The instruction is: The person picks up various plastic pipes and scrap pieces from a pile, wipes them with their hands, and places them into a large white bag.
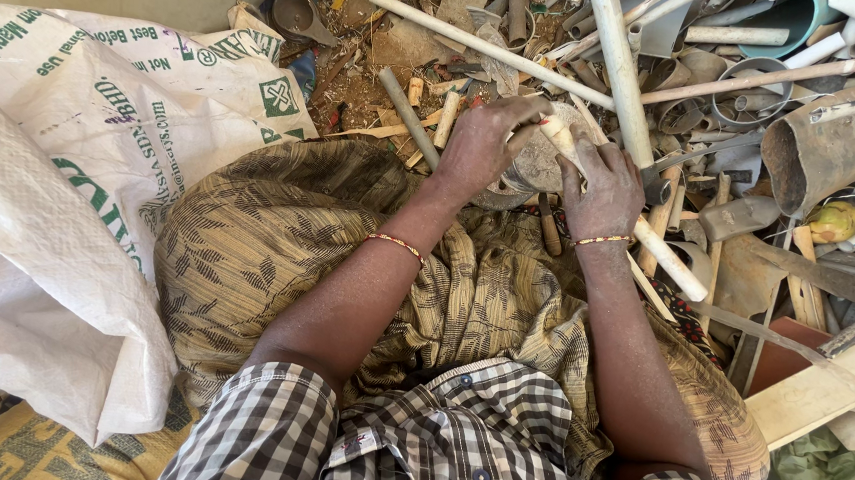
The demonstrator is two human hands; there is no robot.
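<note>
- Head view: the left hand point(481, 144) curls its fingers over the top of a dusty, pale grey rounded fitting point(538, 168) that sits just past the person's lap, at the near edge of the scrap heap.
- The right hand point(606, 192) is closed around a short white pipe piece point(561, 134), whose end pokes up between the two hands, right against the fitting.
- A longer white pipe point(669, 259) runs out from under the right hand toward the lower right; whether that hand also grips it I cannot tell.
- Each wrist wears a thin beaded bangle point(394, 242).
- The lap is covered by olive leaf-patterned cloth point(277, 240), with a checked shirt point(453, 442) nearest the camera.
- A large white woven sack point(60, 194) lies to the left, touching the cloth.
- Ahead and to the right spreads a heap of cut pipes and fittings point(720, 80), white and grey, on dirt.
- A big dusty brown pipe elbow point(820, 147) rests at the right, with a small yellow-green round thing point(835, 220) just below it.
</note>
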